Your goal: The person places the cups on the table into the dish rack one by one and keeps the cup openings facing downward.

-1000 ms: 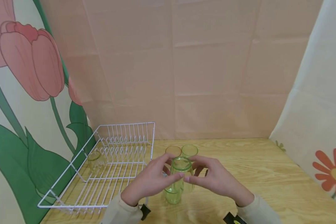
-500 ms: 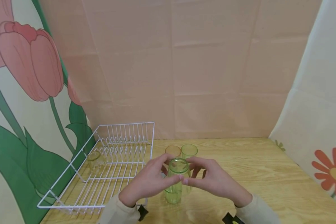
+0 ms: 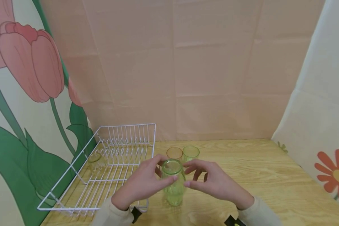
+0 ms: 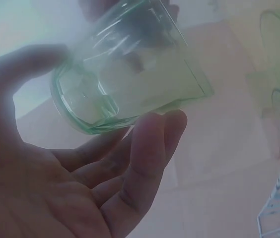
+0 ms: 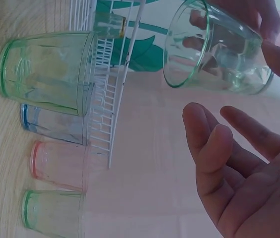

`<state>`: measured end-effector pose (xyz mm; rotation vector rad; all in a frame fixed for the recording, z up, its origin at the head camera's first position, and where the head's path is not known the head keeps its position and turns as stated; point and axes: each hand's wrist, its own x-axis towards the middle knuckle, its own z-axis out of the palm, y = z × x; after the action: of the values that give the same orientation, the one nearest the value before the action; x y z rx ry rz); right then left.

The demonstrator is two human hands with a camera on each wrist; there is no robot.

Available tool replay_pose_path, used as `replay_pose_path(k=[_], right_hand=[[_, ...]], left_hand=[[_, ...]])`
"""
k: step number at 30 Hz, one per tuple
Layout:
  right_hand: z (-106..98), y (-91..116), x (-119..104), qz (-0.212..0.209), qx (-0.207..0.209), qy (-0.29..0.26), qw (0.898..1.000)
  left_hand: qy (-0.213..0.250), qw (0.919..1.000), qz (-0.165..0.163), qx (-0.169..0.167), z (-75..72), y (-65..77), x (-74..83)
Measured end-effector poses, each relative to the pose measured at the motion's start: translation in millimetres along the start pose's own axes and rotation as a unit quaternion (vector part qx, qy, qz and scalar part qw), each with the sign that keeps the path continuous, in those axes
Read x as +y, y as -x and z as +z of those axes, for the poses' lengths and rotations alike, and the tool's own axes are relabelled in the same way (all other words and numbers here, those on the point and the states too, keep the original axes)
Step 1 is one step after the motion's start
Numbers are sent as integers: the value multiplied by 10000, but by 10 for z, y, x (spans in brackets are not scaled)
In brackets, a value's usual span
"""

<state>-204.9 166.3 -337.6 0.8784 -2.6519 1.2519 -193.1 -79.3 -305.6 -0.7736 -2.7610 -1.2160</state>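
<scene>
My left hand (image 3: 142, 180) holds a green glass (image 3: 172, 171) upside down, its thick base uppermost. In the left wrist view, the thumb lies near the base of the glass (image 4: 130, 74) and the fingertips are at its side. My right hand (image 3: 212, 180) is beside the glass with loosely bent fingers; in the right wrist view its fingertips (image 5: 194, 116) are apart from the glass (image 5: 219, 54). Below the held glass, another green glass (image 3: 174, 200) stands on the table, partly covered by it in the head view.
Behind the hands stand an orange-red glass (image 3: 174, 152) and a green glass (image 3: 191, 152); a blue glass (image 5: 55, 121) shows in the right wrist view. A white wire dish rack (image 3: 121, 180) at the left holds a yellowish glass (image 3: 97, 163). A pink cloth (image 3: 172, 78) hangs behind the wooden table (image 3: 257, 182).
The held glass and my left hand have shifted left, over the standing green glass. My right hand has come away from the held glass, having been against it earlier.
</scene>
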Motion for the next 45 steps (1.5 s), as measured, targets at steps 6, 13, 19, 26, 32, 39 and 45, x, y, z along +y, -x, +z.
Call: replay_pose_path(k=[6, 13, 19, 26, 32, 39, 45], right_hand=[[-2, 10, 12, 73, 35, 128, 9999], [-6, 13, 41, 177, -7, 158, 9997], [7, 19, 64, 190, -10, 239, 9995], [22, 13, 71, 113, -9, 283, 9995], [42, 20, 92, 123, 13, 379, 9992], [43, 26, 104, 115, 59, 448, 9989], [56, 38, 110, 187, 7, 426, 9989]], left_hand=[[-298, 9984, -344, 321, -168, 11, -80], [-628, 9911, -919, 725, -408, -7, -187], [-708, 9879, -1054, 895, -603, -3, -309], [-1037, 9830, -1241, 870, -799, 11, -489], [-1210, 9787, -1463, 775, -985, -6, -700], [-1280, 9716, -1892, 619, -1170, -31, -984], [-1232, 9703, -2037, 434, -1239, -80, -1191]])
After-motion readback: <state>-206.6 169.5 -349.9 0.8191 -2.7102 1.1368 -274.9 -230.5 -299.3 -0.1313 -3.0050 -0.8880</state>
